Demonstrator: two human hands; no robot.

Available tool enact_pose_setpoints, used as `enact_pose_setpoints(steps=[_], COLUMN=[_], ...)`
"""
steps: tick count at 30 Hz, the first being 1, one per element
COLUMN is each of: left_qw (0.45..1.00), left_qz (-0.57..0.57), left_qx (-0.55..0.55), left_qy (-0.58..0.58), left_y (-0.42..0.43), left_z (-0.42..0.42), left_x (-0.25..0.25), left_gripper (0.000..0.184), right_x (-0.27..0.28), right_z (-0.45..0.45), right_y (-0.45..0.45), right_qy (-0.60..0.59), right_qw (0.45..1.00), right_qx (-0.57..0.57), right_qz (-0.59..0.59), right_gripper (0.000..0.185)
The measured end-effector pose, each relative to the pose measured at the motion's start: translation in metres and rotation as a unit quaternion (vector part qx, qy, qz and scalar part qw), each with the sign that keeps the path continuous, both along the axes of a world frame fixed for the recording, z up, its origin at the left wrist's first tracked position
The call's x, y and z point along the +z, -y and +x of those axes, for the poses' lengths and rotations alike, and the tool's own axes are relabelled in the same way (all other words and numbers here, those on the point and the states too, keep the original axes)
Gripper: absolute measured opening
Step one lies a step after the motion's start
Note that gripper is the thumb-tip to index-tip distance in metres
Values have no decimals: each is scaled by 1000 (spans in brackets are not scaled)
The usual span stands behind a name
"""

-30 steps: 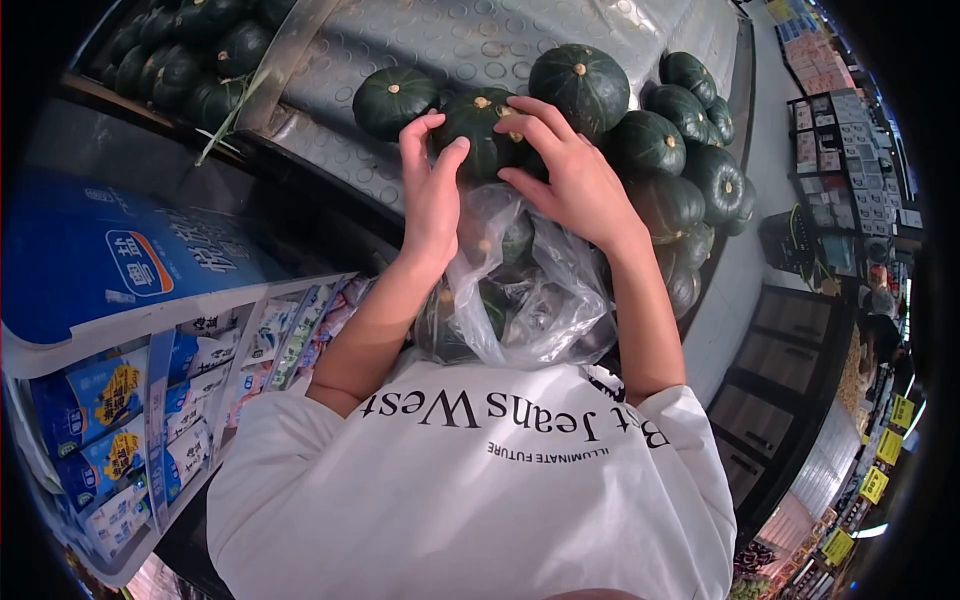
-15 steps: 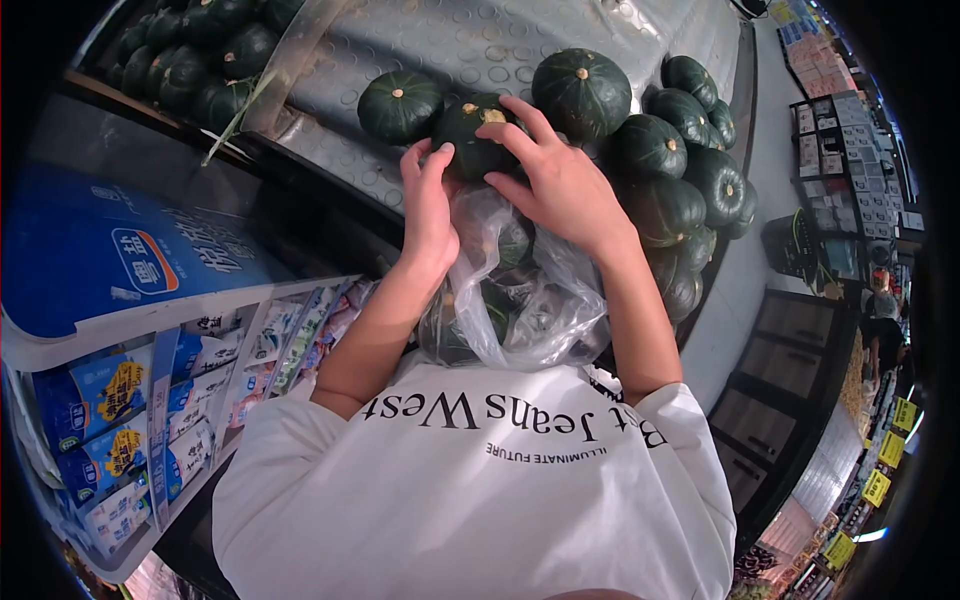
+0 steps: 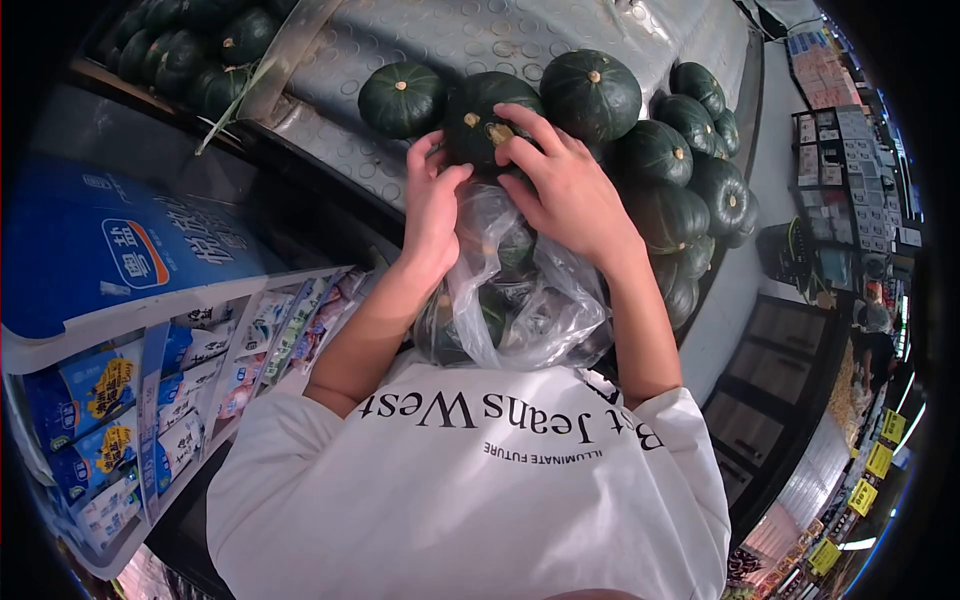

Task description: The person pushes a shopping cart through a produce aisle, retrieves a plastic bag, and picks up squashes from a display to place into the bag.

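A dark green pumpkin (image 3: 487,108) with tan patches sits on the dimpled grey surface, held between both hands. My left hand (image 3: 435,205) has curved fingers against its near left side. My right hand (image 3: 565,185) curls over its near right side, fingertips by the tan patches. Below the hands, a clear plastic bag (image 3: 540,310) with green pumpkins inside rests against the white shirt. A smaller pumpkin (image 3: 402,100) lies just left of the held one, and a larger pumpkin (image 3: 592,95) stands to its right.
Several pumpkins (image 3: 668,212) are heaped along the right side of the display (image 3: 400,40). More pumpkins (image 3: 180,60) fill a bin at the upper left. A blue-topped rack (image 3: 110,250) of packets stands at the left. A distant person (image 3: 872,320) is at the far right.
The held pumpkin has turned, so its tan patches face nearer to me. Both hands remain around it, with their fingers slightly shifted. The whole view has also shifted slightly.
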State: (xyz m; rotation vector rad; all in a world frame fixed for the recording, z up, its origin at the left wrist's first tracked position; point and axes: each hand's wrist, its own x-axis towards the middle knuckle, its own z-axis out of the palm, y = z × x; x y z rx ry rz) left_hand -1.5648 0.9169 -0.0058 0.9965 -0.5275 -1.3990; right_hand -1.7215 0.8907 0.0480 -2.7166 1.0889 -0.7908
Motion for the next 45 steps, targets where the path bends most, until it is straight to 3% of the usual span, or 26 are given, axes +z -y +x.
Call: enact_pose_setpoints(steps=[7, 13, 16, 20, 24, 27, 31, 35, 38, 39, 45], left_qw=[995, 991, 992, 983, 962, 913, 905, 909, 968, 971, 948], left_qz=[-6, 11, 19, 26, -14, -98, -119, -101, -33, -45, -13], left_qx=[14, -19, -84, -126, -167, -154, -176, -220, -234, -228, -316], left_qy=[99, 129, 94, 129, 216, 364, 369, 340, 81, 49, -29], left_y=[-2, -10, -17, -17, -17, -19, -32, -35, -44, -51, -62], left_z=[-10, -4, -1, 2, 10, 12, 5, 6, -1, -9, -36], left_x=[11, 5, 3, 2, -10, -10, 6, 15, 2, 9, 11], left_gripper=[57, 40, 36, 35, 45, 55, 60, 54, 46, 35, 28], right_x=[2, 2, 3, 19, 20, 6, -9, -25, -34, -34, -36], right_z=[5, -2, -10, -15, -17, -11, -9, -3, 1, -2, -28], right_y=[-10, -9, -13, -49, -84, -98, -113, -119, -125, -129, -154], right_qy=[-32, 31, 82, 179, 147, 129, 124, 142, 166, 170, 229], right_qw=[992, 995, 996, 983, 976, 982, 977, 973, 969, 969, 953], right_qx=[-100, -71, -31, -13, 32, -19, -112, -154, -170, -168, -188], right_qz=[64, 59, -31, 34, 158, 135, 136, 95, 61, 64, 68], right_gripper=[16, 21, 22, 20, 22, 23, 35, 58, 76, 79, 87])
